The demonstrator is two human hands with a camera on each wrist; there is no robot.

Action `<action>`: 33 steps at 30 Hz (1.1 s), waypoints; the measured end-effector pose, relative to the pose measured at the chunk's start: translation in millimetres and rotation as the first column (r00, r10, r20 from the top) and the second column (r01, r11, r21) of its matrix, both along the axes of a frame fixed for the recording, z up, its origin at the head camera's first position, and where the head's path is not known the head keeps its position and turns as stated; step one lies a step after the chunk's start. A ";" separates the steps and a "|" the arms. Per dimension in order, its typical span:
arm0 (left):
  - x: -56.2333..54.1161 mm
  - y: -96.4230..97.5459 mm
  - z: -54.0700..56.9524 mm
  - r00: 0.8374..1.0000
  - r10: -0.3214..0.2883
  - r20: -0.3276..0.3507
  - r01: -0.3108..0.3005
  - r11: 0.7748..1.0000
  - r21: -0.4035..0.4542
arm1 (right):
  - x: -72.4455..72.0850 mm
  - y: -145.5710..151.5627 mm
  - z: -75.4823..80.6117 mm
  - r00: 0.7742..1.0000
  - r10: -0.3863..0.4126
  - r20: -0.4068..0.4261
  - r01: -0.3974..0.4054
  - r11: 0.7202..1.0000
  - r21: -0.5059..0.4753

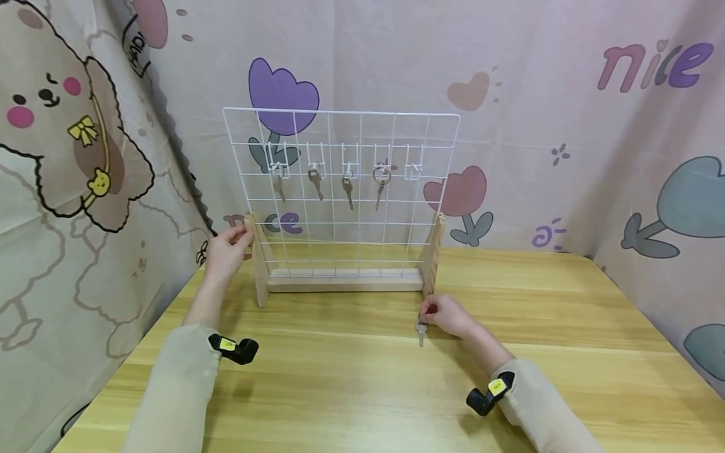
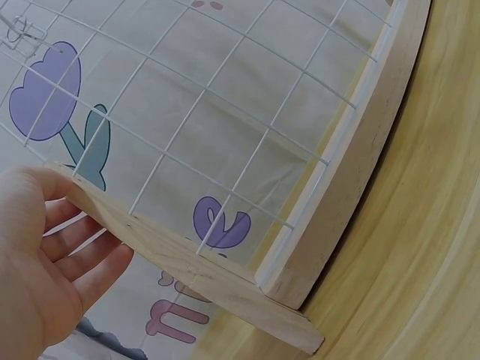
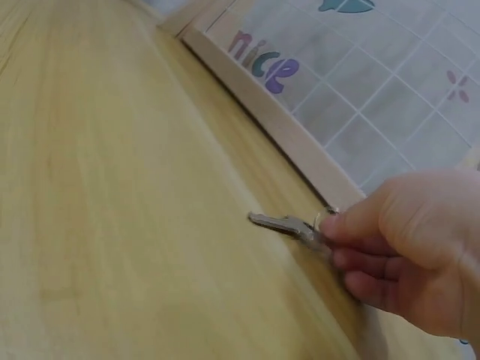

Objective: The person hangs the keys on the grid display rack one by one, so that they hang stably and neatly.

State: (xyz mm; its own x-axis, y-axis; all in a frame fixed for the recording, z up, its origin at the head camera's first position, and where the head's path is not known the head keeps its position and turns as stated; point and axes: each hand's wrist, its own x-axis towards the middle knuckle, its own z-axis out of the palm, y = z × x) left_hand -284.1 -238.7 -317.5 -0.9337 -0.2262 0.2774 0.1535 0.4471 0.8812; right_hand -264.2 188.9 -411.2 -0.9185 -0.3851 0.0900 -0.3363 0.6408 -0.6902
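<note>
A white wire grid rack point(image 1: 340, 112) stands upright on the table between two wooden side posts. At the left post point(image 1: 258, 267), my left hand point(image 1: 225, 250) grips the upper end, thumb side at the top and the other fingers spread alongside it in the left wrist view. My right hand point(image 1: 449, 314) pinches a metal key point(image 3: 281, 223) by the ring at its head, in front of the foot of the right post point(image 1: 433, 251). The key's blade points down, away from the fingers. Several keys point(image 1: 348, 189) hang from hooks on the grid; the rightmost hook point(image 1: 414, 170) carries none.
A wooden crossbar point(image 1: 345, 284) joins the posts low down. The rack stands on a wood-grain table point(image 1: 317, 377). A printed curtain point(image 1: 521, 138) hangs close behind the rack and along both sides. Each sleeve carries a small black wrist camera point(image 1: 240, 351).
</note>
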 end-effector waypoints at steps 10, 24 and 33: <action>-1.7 -0.5 -1.6 1.000 -0.002 -0.009 0.002 1.000 -0.001 | 0.4 -0.4 35.5 0.998 0.051 0.048 -0.038 0.972 -0.231; -1.3 0.0 -1.1 1.000 -0.005 -0.007 0.005 1.000 0.006 | -4.7 -5.2 138.9 0.997 -0.020 -0.077 -0.016 0.896 -0.444; 0.0 0.1 -1.0 1.000 0.001 -0.006 -0.001 1.000 -0.009 | -6.7 -19.5 187.7 0.985 -0.056 -0.161 -0.039 0.847 -0.530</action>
State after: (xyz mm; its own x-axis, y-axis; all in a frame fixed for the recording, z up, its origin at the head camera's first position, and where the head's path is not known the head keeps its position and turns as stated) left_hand -284.1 -238.6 -318.5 -0.9319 -0.2248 0.2848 0.1580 0.4552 0.8762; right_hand -270.9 169.4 -223.5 -0.8752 -0.2275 0.4269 -0.4707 0.1972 -0.8600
